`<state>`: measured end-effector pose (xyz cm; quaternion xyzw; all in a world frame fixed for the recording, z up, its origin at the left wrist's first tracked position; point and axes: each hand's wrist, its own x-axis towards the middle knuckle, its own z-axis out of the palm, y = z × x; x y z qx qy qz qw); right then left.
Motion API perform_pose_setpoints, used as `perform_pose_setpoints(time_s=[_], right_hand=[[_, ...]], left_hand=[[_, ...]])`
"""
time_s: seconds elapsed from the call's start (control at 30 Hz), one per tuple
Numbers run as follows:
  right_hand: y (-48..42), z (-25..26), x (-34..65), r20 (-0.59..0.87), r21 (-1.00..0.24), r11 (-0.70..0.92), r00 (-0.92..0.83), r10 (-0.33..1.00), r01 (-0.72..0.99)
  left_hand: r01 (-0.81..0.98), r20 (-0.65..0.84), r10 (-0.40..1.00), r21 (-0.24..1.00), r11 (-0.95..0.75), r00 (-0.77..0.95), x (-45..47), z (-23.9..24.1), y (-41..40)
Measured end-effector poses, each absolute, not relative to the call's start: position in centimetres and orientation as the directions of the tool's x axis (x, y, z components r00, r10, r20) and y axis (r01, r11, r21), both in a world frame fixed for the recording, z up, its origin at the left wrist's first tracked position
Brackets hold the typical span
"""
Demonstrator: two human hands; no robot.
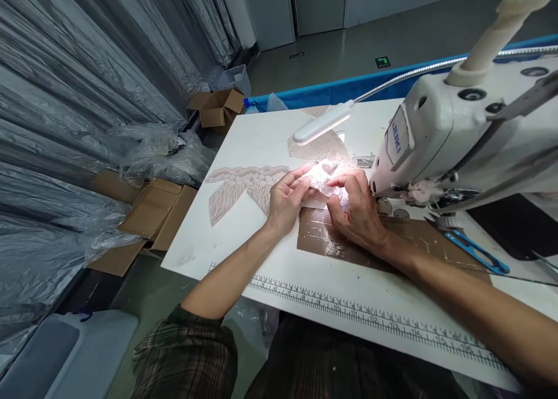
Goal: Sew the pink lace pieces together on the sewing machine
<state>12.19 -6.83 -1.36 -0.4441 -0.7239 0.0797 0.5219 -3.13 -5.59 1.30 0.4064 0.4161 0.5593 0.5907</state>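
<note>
Under the bright lamp, pale pink lace fabric (320, 177) is bunched between my two hands, raised a little off the table. My left hand (285, 200) pinches its left edge between thumb and fingers. On the other side my right hand (355, 207) has bent fingers pressed on the lace, the thumb tucked close. Scalloped lace (244, 184) spreads flat on the table left of my left hand. Another lace piece (318, 143) lies behind the hands. Just right of my right hand stands a white sewing machine (418, 132); its needle is hidden.
A lamp (325, 123) on a bendy metal neck hangs over the lace. Brown tape (322, 236) covers part of the white table (196, 242), near a printed ruler (349, 312). Blue thread snips (477, 252) and a black phone-like slab (512, 225) lie right. Cardboard boxes (152, 210) stand left.
</note>
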Motion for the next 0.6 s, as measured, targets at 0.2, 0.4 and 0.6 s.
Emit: perform_pose_setpoints(time_s=[0.2, 0.4, 0.6], right_hand=[[-6.68, -1.72, 12.21, 0.695, -0.561, 0.628, -0.106, 0.712, 0.539], [-6.72, -1.87, 12.40, 0.696, -0.552, 0.655, -0.147, 0.703, 0.515], [-7.09, -1.20, 12.43, 0.682, -0.592, 0.688, -0.194, 0.705, 0.421]], left_hand=[[-0.347, -0.059, 0.997, 0.935, 0.070, 0.042, -2.95, 1.43, -5.90], [-0.339, -0.056, 0.998, 0.939, 0.059, 0.019, -2.83, 1.49, -5.92], [-0.352, -0.061, 0.998, 0.934, 0.058, 0.001, -3.02, 1.62, -5.72]])
